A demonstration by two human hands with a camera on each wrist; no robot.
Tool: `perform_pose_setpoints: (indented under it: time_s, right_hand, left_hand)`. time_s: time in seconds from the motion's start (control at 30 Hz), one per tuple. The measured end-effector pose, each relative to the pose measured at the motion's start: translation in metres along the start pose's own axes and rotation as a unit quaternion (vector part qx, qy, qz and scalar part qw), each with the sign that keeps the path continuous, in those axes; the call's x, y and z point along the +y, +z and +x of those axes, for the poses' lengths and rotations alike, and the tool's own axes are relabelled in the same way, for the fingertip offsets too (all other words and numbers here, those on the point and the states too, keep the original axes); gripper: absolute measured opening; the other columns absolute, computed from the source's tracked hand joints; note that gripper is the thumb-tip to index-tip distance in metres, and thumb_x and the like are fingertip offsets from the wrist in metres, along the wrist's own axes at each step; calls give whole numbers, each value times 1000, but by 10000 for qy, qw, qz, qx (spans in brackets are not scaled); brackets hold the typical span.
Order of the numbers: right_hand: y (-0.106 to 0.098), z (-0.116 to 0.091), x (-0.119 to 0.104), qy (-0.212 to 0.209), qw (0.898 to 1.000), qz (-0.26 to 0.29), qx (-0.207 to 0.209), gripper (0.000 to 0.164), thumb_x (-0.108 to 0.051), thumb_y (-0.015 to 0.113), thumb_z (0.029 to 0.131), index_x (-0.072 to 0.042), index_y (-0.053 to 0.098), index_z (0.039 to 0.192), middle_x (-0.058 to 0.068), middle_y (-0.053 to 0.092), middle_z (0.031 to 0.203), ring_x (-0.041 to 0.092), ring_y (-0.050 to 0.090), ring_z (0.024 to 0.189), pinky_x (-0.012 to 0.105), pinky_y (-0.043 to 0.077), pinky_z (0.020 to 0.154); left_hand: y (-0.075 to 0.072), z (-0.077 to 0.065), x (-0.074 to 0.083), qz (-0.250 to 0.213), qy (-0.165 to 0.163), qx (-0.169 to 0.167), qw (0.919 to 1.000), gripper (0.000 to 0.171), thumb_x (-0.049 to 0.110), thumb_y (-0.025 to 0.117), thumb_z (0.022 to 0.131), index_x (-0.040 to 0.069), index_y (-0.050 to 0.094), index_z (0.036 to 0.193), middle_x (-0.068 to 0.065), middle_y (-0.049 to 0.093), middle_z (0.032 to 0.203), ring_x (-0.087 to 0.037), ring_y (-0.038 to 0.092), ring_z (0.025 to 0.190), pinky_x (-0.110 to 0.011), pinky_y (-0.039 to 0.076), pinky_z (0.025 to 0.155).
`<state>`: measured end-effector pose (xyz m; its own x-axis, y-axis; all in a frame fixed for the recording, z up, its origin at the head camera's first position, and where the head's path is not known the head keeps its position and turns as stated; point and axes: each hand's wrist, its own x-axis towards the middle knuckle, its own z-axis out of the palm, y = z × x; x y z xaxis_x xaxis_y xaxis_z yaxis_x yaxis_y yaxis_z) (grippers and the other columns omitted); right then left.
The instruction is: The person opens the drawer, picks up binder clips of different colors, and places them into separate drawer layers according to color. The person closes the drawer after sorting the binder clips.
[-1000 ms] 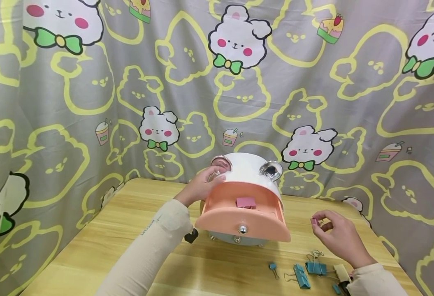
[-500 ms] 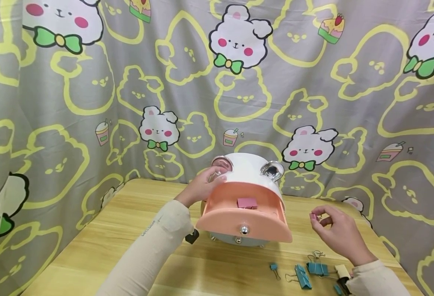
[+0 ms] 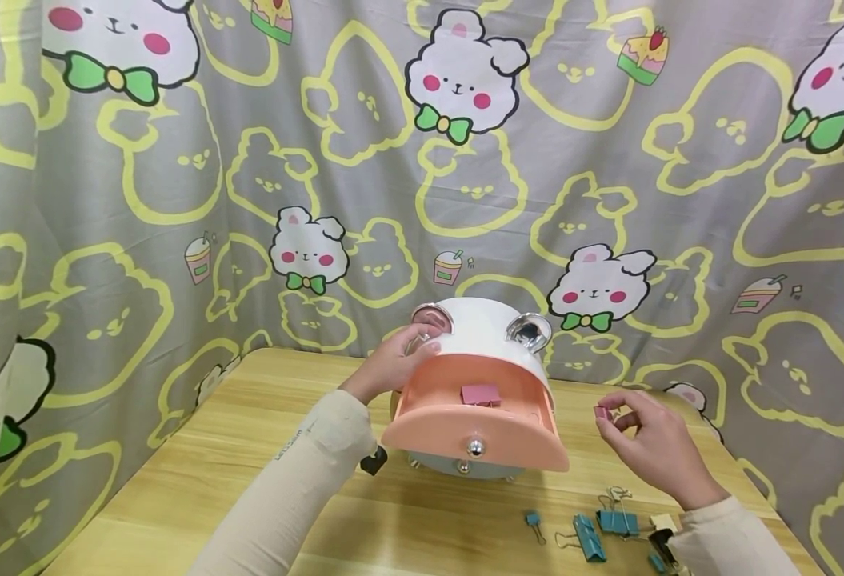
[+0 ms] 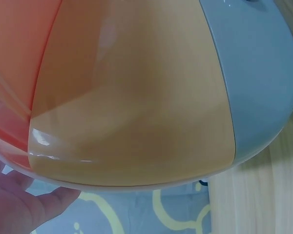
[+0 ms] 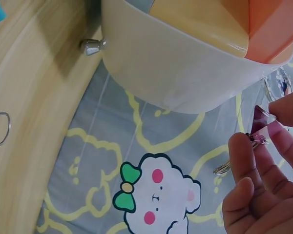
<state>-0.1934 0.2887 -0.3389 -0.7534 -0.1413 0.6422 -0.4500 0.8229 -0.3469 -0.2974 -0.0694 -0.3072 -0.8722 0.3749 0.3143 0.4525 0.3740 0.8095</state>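
Held clip: a small pink binder clip [image 5: 260, 119], up in the air to the right of the open drawer and apart from it.
Right hand [image 3: 655, 440]: thumb and fingertips pinch that clip.
Just changed: the right hand has risen slightly and shifted toward the drawer; the clip is nearer, though outside.
Peach drawer [image 3: 422, 432]: pulled out, a larger pink binder clip [image 3: 480, 394] inside.
Left hand [image 3: 393, 362]: rests on the cabinet [image 3: 490, 324] by one ear, unmoved; hands well apart.
Wooden tabletop [image 3: 422, 520]: teal binder clips [image 3: 590, 538] near the right sleeve.
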Motion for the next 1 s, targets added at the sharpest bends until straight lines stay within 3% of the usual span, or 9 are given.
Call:
perform_pose_setpoints:
  time_s: [0.27,1.0]
  right_hand:
    - [-3,5,-8,-83,10000,-40,21,16,-9,75,82,-13,68,96,-1,64,89,4,59,64,25,43,50]
    - [-5,14,-19,-538,9982,-55,247,18,-8,77,79,-14,69,93,-7,61,83,3,52,63,26,40,52]
  left_hand:
    - [1,1,-1,30,52,28,10000,34,29,58,97,10,59,125,-11,53,134,-28,44,127,-50,34,106]
    - [0,0,-1,-75,81,-33,9999,34,28,57,98,9,58,126,-13,52,133,-29,46,123,-48,40,101]
